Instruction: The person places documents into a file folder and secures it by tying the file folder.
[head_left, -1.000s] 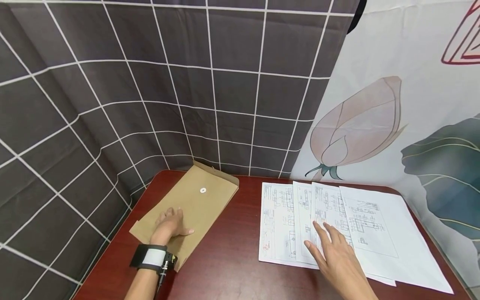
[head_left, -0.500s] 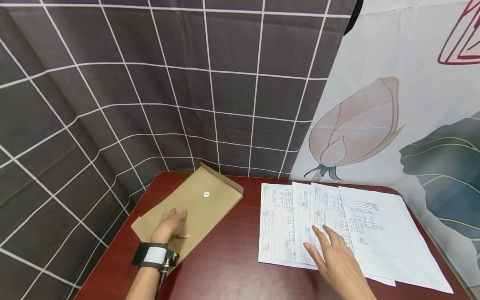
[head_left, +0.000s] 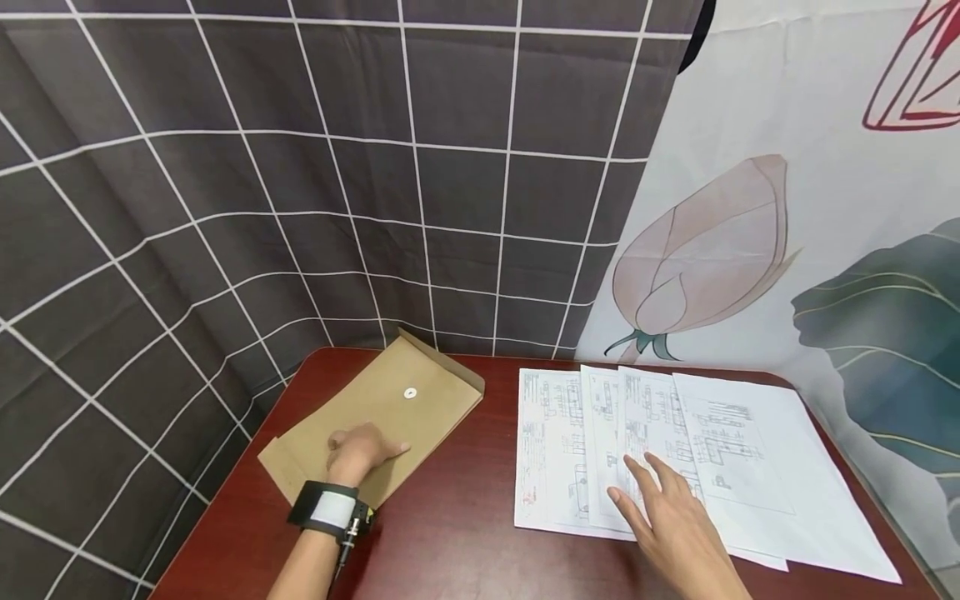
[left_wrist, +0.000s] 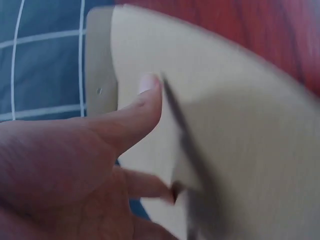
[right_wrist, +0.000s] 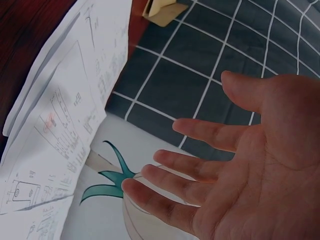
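Note:
A brown kraft envelope (head_left: 442,403) with a white round button (head_left: 410,393) lies slanted on the left of the table, its flap (head_left: 450,365) folded out at the far end. My left hand (head_left: 360,454) is over the envelope's lower half, thumb stretched out to the right. In the left wrist view the thumb (left_wrist: 145,105) and its shadow show close over the paper, and the lower fingers are partly out of frame. My right hand (head_left: 675,517) hovers at the near edge of the fanned paper sheets (head_left: 551,450), fingers (right_wrist: 200,131) spread and holding nothing.
The sheets carry printed technical drawings and overlap one another on the right of the dark red table (head_left: 450,533). Behind the table hang a dark grid-patterned cloth (head_left: 360,183) and a white cloth with a flower bud print (head_left: 705,258). A banded device (head_left: 333,508) sits on the left wrist.
The envelope has turned, its flap end shifting right. My left hand has slid rightward over it, and its thumb now points right. My right hand is nearly still over the sheets.

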